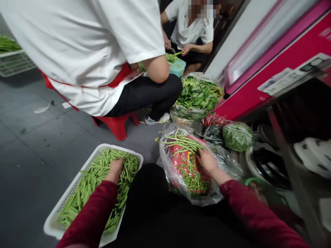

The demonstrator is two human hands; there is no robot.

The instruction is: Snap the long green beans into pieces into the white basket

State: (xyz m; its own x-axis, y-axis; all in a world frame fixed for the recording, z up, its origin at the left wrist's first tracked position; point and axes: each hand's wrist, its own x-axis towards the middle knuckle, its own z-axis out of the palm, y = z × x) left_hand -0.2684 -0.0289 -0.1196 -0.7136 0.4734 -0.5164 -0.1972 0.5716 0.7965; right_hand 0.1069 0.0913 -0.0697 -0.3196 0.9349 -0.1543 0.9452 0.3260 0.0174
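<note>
A white plastic basket (53,215) on the left is filled with snapped green bean pieces (97,175). My left hand (117,168) reaches down onto these pieces near the basket's far right side, its fingers mostly hidden. To the right, a clear plastic bag (165,146) lies open around a red package or lining (178,156), with short trimmed bean ends (192,177) scattered on it. Long whole green beans (182,142) lie across the top of the bag. My right hand (207,160) is closed on the near ends of these beans.
A person in a white shirt (85,44) sits ahead on a red stool (116,125). Another person (192,31) crouches farther back, handling greens. Bagged leafy greens (200,93) and a smaller greens bag (238,136) stand beside a pink-red cabinet (281,58). A greens crate (17,63) is far left.
</note>
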